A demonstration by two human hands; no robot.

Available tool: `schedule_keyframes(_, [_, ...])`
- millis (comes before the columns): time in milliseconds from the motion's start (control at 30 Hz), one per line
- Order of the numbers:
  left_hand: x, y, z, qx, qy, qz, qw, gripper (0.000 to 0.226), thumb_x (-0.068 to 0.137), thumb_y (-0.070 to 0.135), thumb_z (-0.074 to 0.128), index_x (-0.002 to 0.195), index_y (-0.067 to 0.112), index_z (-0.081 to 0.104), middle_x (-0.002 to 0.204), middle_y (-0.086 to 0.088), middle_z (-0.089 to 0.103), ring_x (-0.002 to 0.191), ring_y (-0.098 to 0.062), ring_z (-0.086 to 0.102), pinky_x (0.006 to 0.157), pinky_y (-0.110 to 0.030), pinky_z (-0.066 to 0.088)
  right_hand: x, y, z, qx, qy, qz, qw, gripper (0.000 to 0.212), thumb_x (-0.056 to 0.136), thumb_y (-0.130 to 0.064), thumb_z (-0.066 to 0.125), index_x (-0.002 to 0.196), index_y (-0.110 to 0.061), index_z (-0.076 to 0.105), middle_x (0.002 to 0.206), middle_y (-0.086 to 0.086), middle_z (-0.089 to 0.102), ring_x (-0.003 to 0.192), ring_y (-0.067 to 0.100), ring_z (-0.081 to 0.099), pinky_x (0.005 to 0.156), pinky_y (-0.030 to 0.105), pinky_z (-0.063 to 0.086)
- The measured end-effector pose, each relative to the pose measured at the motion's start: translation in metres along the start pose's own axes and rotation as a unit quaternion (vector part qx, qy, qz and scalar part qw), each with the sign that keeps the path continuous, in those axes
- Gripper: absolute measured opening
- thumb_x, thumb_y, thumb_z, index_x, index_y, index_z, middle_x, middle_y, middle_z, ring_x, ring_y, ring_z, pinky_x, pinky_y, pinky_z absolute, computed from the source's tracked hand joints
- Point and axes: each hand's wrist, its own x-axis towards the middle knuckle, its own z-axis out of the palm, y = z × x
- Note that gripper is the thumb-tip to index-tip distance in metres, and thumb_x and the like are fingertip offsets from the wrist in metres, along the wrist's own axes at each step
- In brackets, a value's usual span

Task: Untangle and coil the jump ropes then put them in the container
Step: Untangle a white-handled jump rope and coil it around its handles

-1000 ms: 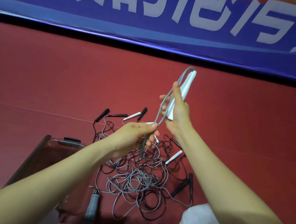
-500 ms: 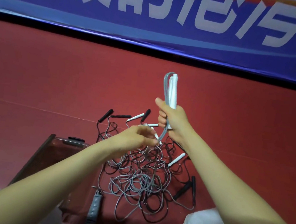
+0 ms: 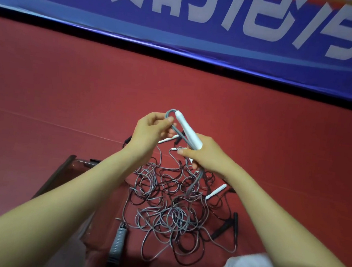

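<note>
Now lifted from the tangle [image 3: 169,211] on the floor [image 3: 65,100], the left hand [image 3: 149,128] pinches the loop of grey rope [image 3: 169,113] beside the white handles [image 3: 187,132] gripped by the fingers [image 3: 185,153] of the right hand [image 3: 208,157], coiling apparently begun, container [image 3: 57,175] waiting at 8 o'clock.

Both bare forearms stretched out in front, wrists close together. Left hand [image 3: 150,130] sits a bit higher, pinching the grey cord loop [image 3: 169,114]. Right hand [image 3: 208,156] is curled round the white handles [image 3: 187,132], thumb sticking out left.
</note>
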Motion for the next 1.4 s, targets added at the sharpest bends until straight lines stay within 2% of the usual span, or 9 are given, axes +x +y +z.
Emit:
schedule_keyframes(167, [0.005, 0.01, -0.01, 0.033, 0.021, 0.038, 0.999, 0.029, 0.089, 0.003, 0.064, 0.098, 0.017, 0.041, 0.073, -0.004, 0.065, 0.052, -0.008, 0.057, 0.058, -0.019, 0.049, -0.002, 0.004, -0.004, -0.001, -0.045, 0.006, 0.999, 0.04, 0.089, -0.021, 0.069, 0.125, -0.02, 0.052, 0.068, -0.003, 0.054, 0.042, 0.014, 0.054, 0.043, 0.022, 0.044])
schedule_keyframes(300, [0.006, 0.012, -0.016, 0.07, 0.001, 0.031, 0.997, 0.025, 0.09, 0.001, 0.062, 0.096, 0.016, 0.043, 0.069, -0.003, 0.064, 0.048, -0.006, 0.056, 0.054, -0.019, 0.048, -0.006, 0.007, -0.005, -0.043, -0.06, 0.006, 0.997, 0.024, 0.091, -0.021, 0.066, 0.11, -0.021, 0.051, 0.045, -0.009, 0.049, 0.035, 0.01, 0.048, 0.039, 0.019, 0.039])
schedule_keyframes(400, [0.007, 0.011, -0.018, 0.079, 0.001, 0.027, 0.996, 0.023, 0.09, 0.0, 0.062, 0.095, 0.014, 0.045, 0.065, 0.0, 0.065, 0.048, -0.006, 0.057, 0.052, -0.019, 0.049, -0.009, 0.007, -0.006, -0.039, -0.076, 0.014, 0.996, 0.014, 0.091, -0.023, 0.066, 0.095, -0.024, 0.053, 0.047, -0.006, 0.047, 0.035, 0.01, 0.044, 0.041, 0.019, 0.037])
schedule_keyframes(700, [0.005, 0.017, -0.013, -0.08, 0.037, -0.02, 0.996, 0.022, 0.088, 0.002, 0.064, 0.097, 0.011, 0.047, 0.082, -0.008, 0.064, 0.059, -0.009, 0.057, 0.061, -0.017, 0.052, -0.012, 0.0, 0.007, 0.174, -0.134, 0.07, 0.973, 0.004, 0.094, -0.011, 0.06, 0.097, -0.01, 0.057, 0.046, -0.008, 0.036, 0.037, 0.007, 0.033, 0.041, 0.021, 0.039])
schedule_keyframes(767, [0.001, 0.013, -0.008, -0.13, 0.01, -0.049, 0.99, 0.022, 0.087, 0.0, 0.064, 0.1, 0.009, 0.049, 0.086, -0.006, 0.063, 0.065, -0.008, 0.063, 0.068, -0.017, 0.054, -0.012, -0.001, 0.008, 0.238, -0.128, 0.079, 0.959, 0.006, 0.095, -0.01, 0.058, 0.098, -0.01, 0.053, 0.047, -0.008, 0.034, 0.036, 0.006, 0.031, 0.04, 0.02, 0.037])
schedule_keyframes(867, [-0.009, 0.003, 0.002, -0.096, -0.063, -0.078, 0.99, 0.021, 0.085, -0.006, 0.063, 0.101, 0.004, 0.053, 0.084, -0.006, 0.063, 0.063, -0.007, 0.065, 0.064, -0.016, 0.054, -0.013, -0.005, 0.006, 0.32, -0.125, 0.082, 0.936, 0.009, 0.094, -0.01, 0.059, 0.094, -0.012, 0.05, 0.048, -0.007, 0.032, 0.036, 0.005, 0.029, 0.039, 0.019, 0.035])
schedule_keyframes(1167, [-0.013, 0.0, -0.001, -0.007, -0.185, -0.091, 0.979, 0.015, 0.094, 0.009, 0.054, 0.103, 0.0, 0.061, 0.054, 0.005, 0.045, 0.047, -0.003, 0.039, 0.051, -0.013, 0.039, -0.025, -0.013, 0.011, 0.393, -0.223, 0.094, 0.887, 0.009, 0.096, -0.006, 0.051, 0.097, -0.014, 0.055, 0.048, -0.007, 0.029, 0.035, 0.002, 0.027, 0.037, 0.016, 0.029])
schedule_keyframes(1300, [-0.015, 0.0, -0.002, -0.018, -0.178, -0.097, 0.979, 0.018, 0.093, 0.009, 0.054, 0.104, -0.001, 0.065, 0.05, 0.006, 0.039, 0.045, -0.003, 0.035, 0.051, -0.013, 0.036, -0.027, -0.013, 0.01, 0.387, -0.251, 0.11, 0.881, 0.017, 0.094, -0.006, 0.051, 0.11, -0.012, 0.048, 0.048, -0.007, 0.031, 0.035, 0.001, 0.028, 0.037, 0.016, 0.029])
schedule_keyframes(1400, [-0.015, 0.001, 0.001, -0.025, -0.164, -0.095, 0.982, 0.018, 0.093, 0.005, 0.053, 0.106, -0.006, 0.061, 0.048, 0.01, 0.045, 0.044, -0.002, 0.034, 0.049, -0.013, 0.037, -0.026, -0.015, 0.014, 0.377, -0.227, 0.097, 0.893, 0.011, 0.095, -0.006, 0.053, 0.102, -0.013, 0.055, 0.051, -0.004, 0.04, 0.036, 0.002, 0.03, 0.039, 0.016, 0.032])
